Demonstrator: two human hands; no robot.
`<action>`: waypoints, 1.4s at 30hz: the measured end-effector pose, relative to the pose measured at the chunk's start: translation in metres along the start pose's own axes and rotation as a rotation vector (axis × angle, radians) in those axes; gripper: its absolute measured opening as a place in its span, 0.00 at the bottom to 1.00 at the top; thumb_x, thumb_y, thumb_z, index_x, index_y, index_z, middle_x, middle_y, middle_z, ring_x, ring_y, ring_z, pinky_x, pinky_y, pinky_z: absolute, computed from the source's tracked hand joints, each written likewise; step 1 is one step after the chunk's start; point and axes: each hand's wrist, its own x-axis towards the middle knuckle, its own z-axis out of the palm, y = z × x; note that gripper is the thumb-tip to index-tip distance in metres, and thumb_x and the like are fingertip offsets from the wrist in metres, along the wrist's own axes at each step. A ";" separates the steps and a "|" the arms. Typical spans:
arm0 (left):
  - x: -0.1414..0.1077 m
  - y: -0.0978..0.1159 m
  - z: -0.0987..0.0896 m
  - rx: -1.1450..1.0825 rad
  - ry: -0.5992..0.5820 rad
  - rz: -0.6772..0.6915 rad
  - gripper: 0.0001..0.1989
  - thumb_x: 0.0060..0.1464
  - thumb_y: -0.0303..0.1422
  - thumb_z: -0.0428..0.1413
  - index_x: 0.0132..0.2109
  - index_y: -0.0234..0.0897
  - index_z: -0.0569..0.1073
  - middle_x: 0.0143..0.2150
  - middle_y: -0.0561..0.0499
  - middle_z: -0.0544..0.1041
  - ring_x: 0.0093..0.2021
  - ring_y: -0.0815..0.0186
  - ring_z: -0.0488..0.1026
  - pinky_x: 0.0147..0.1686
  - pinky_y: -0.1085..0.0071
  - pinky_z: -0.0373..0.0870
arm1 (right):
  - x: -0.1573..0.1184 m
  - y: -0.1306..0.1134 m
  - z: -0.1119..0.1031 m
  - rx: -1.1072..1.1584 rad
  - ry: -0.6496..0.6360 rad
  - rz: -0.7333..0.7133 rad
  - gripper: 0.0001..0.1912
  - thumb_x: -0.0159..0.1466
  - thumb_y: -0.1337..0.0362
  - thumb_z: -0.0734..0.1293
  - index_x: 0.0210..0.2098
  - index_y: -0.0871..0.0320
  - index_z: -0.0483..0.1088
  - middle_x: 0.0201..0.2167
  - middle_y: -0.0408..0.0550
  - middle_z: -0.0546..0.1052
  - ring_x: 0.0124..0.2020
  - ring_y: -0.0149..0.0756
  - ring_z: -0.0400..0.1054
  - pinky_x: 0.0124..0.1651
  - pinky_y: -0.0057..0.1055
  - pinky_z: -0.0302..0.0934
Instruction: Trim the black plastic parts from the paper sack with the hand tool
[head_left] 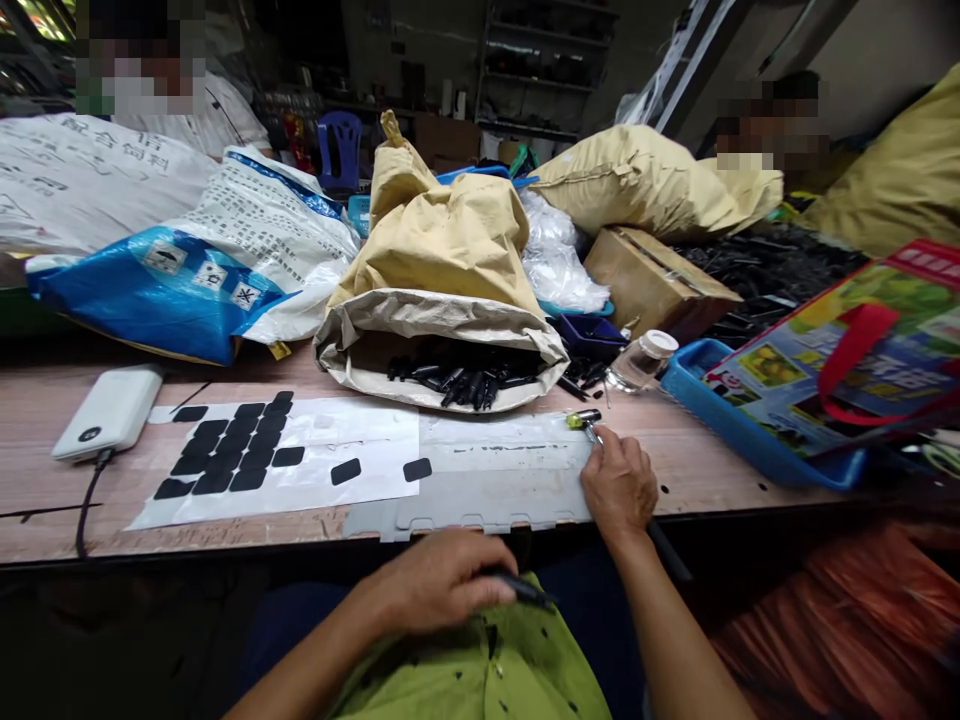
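Note:
My left hand [450, 582] is near my lap, fingers closed around a slim black plastic part [529, 590] that sticks out to the right. At the table's front edge, my right hand [619, 482] grips a small hammer [585, 419]; its yellow-and-black head and a bit of metal shaft show beyond the fingers, and a dark handle end appears below the hand. A grey board [495, 495] lies just left of that hand. Farther left, a white sheet [315, 480] carries several black rounded rectangular pads [236, 440]. Behind the board, an open sack [442, 240] holds black parts [476, 385].
A white power bank [112, 410] with a cable lies at left, near a blue-and-white sack [195, 265]. Toward the right stand a clear jar [643, 360], a cardboard box [656, 280] and a blue tray [757, 440] with a printed bag [855, 350]. Two people are beyond the sacks.

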 end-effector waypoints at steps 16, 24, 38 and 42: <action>0.004 0.010 -0.011 -0.011 -0.065 -0.174 0.16 0.63 0.46 0.53 0.47 0.46 0.81 0.38 0.51 0.83 0.35 0.62 0.78 0.33 0.71 0.68 | -0.001 0.001 0.001 -0.016 0.019 -0.014 0.17 0.68 0.67 0.64 0.54 0.53 0.74 0.39 0.50 0.72 0.40 0.39 0.61 0.38 0.34 0.47; 0.065 -0.038 -0.151 0.540 0.757 -0.485 0.16 0.61 0.38 0.54 0.54 0.48 0.79 0.38 0.51 0.82 0.41 0.59 0.76 0.38 0.68 0.67 | 0.000 0.001 0.002 -0.006 0.028 -0.019 0.16 0.68 0.68 0.63 0.53 0.54 0.75 0.39 0.50 0.72 0.39 0.39 0.61 0.38 0.35 0.47; 0.091 -0.040 -0.180 0.739 0.425 -0.629 0.15 0.50 0.34 0.62 0.47 0.52 0.81 0.48 0.49 0.83 0.51 0.53 0.77 0.48 0.64 0.70 | -0.001 0.001 0.000 -0.018 0.023 -0.023 0.17 0.68 0.67 0.62 0.54 0.54 0.74 0.39 0.51 0.72 0.39 0.40 0.61 0.39 0.35 0.48; 0.099 -0.034 -0.186 0.747 0.365 -0.663 0.14 0.46 0.32 0.65 0.42 0.50 0.83 0.49 0.47 0.83 0.51 0.51 0.77 0.47 0.62 0.71 | 0.000 0.001 -0.001 -0.017 0.014 -0.023 0.17 0.68 0.67 0.63 0.54 0.54 0.73 0.39 0.51 0.72 0.39 0.40 0.61 0.38 0.34 0.48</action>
